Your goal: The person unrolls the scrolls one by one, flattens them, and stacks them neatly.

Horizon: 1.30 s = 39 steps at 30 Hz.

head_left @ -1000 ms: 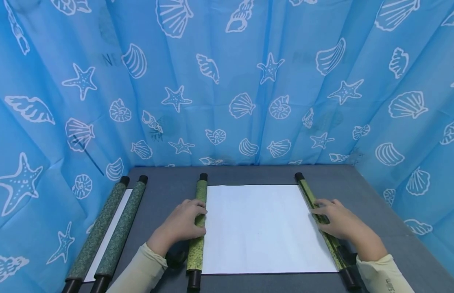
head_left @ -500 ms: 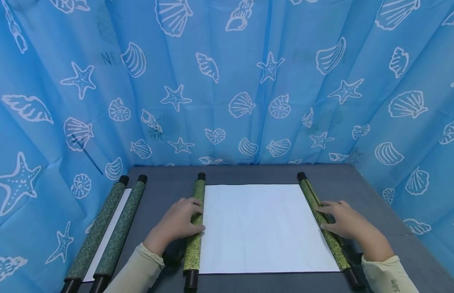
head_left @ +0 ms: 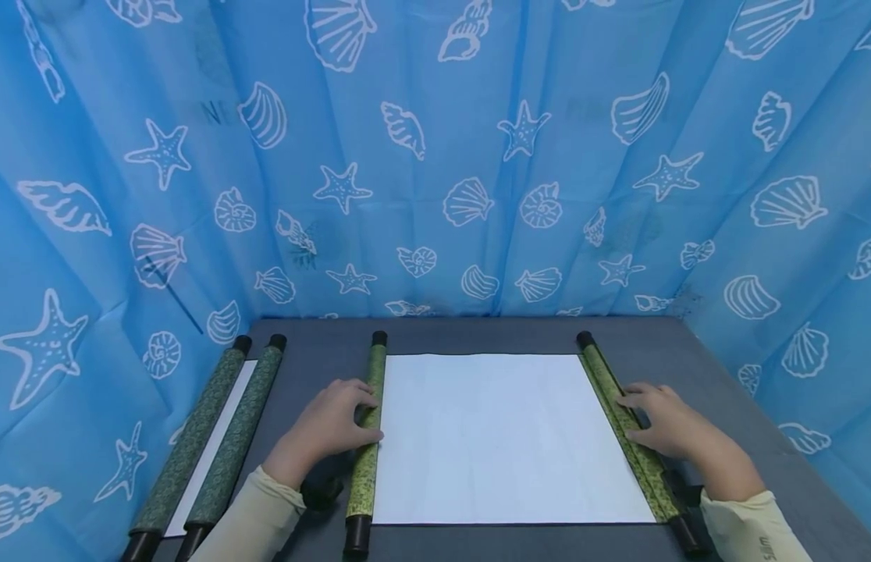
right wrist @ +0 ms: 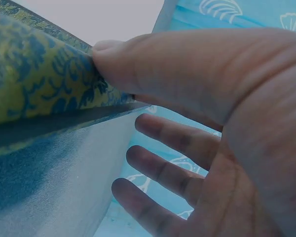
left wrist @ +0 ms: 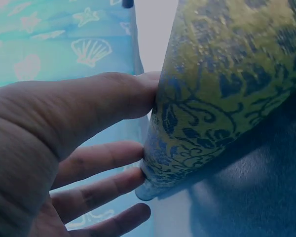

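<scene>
A hanging scroll lies partly unrolled on the grey table, its white sheet (head_left: 506, 437) showing between two yellow-green patterned rolls with black end knobs. My left hand (head_left: 335, 421) holds the left roll (head_left: 365, 476) around mid-length, thumb on the near side and fingers on the far side. In the left wrist view the thumb and two fingertips meet the roll's brocade (left wrist: 207, 108). With thumb and forefinger, my right hand (head_left: 663, 421) pinches the right roll (head_left: 604, 382); in the right wrist view the other fingers (right wrist: 172, 173) are spread off the brocade (right wrist: 44, 79).
A second scroll with dark green rolls (head_left: 235, 437) and a narrow white strip showing lies slanted at the table's left. Behind the grey table (head_left: 478, 332) hangs a blue curtain (head_left: 435, 156) with shell and starfish prints, which also runs along both sides.
Both hands have moved apart, the left hand leftward with its roll and the right hand rightward with the other. The white sheet between them is wider. The green scroll stays put.
</scene>
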Each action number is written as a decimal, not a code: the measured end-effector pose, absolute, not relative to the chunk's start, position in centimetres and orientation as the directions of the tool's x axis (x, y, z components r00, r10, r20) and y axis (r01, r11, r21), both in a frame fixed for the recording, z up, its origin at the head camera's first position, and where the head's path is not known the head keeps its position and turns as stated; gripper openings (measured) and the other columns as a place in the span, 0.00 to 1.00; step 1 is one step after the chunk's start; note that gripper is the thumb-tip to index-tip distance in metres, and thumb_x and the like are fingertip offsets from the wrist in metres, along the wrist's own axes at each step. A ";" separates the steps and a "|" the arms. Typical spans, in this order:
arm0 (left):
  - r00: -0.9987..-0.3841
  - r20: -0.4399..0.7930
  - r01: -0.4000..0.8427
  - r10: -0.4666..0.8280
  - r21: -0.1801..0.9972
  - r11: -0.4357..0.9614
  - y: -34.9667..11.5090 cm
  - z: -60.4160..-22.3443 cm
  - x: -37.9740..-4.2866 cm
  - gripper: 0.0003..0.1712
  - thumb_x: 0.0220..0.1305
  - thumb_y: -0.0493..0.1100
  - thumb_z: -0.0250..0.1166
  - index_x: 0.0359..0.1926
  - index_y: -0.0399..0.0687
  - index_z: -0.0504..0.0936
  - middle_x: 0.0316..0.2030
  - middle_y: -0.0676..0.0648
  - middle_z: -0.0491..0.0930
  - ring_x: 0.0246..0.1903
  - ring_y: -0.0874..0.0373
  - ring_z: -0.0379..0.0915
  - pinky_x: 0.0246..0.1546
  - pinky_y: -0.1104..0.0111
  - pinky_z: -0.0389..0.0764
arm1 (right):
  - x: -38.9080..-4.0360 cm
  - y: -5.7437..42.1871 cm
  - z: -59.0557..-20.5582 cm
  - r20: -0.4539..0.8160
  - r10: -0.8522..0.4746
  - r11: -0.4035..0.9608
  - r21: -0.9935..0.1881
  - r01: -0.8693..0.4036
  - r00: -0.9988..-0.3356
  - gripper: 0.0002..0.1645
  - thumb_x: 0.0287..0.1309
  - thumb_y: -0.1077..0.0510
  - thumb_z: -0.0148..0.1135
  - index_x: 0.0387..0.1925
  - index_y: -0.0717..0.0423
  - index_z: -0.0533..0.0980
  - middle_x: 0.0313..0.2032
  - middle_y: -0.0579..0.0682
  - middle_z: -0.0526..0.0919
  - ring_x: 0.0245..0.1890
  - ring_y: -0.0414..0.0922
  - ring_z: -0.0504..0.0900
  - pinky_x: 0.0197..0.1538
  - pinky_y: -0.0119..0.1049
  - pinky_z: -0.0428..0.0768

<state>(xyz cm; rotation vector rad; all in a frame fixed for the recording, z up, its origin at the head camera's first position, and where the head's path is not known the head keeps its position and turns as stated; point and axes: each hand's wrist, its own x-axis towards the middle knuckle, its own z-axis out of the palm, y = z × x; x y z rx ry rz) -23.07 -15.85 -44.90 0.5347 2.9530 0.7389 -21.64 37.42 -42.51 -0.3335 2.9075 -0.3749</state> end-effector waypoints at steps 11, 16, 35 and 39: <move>-0.952 0.047 0.292 0.303 0.444 0.847 -16.7 -44.8 -23.3 0.22 0.56 0.52 0.83 0.49 0.47 0.93 0.58 0.44 0.86 0.62 0.41 0.79 0.62 0.45 0.81 | -21.4 38.2 -42.7 -0.106 -0.282 0.934 -0.258 -0.248 -0.953 0.36 0.56 0.72 0.72 0.67 0.70 0.76 0.69 0.79 0.68 0.65 0.83 0.64 0.60 0.77 0.71; -0.951 0.038 0.290 0.307 0.455 0.842 -17.0 -44.9 -23.2 0.23 0.58 0.50 0.82 0.51 0.45 0.92 0.61 0.42 0.84 0.64 0.39 0.77 0.63 0.44 0.80 | -21.6 38.3 -42.7 -0.150 -0.292 0.931 -0.272 -0.245 -0.945 0.28 0.58 0.74 0.69 0.62 0.67 0.81 0.69 0.79 0.69 0.65 0.84 0.63 0.62 0.79 0.68; -0.934 -0.057 0.271 0.354 0.534 0.801 -18.0 -44.6 -23.0 0.21 0.66 0.42 0.75 0.58 0.42 0.89 0.71 0.44 0.78 0.43 0.46 0.82 0.31 0.61 0.77 | -21.1 39.8 -42.8 -0.199 -0.322 0.909 -0.337 -0.243 -0.926 0.42 0.56 0.56 0.80 0.70 0.68 0.75 0.73 0.79 0.63 0.67 0.88 0.57 0.61 0.86 0.59; -0.935 -0.088 0.232 0.344 0.582 0.780 -18.6 -44.5 -23.2 0.22 0.66 0.42 0.75 0.58 0.40 0.88 0.72 0.41 0.76 0.15 0.56 0.54 0.17 0.65 0.63 | -21.3 39.8 -42.8 -0.216 -0.314 0.911 -0.342 -0.229 -0.925 0.44 0.55 0.55 0.81 0.70 0.68 0.74 0.73 0.79 0.62 0.67 0.88 0.56 0.61 0.85 0.60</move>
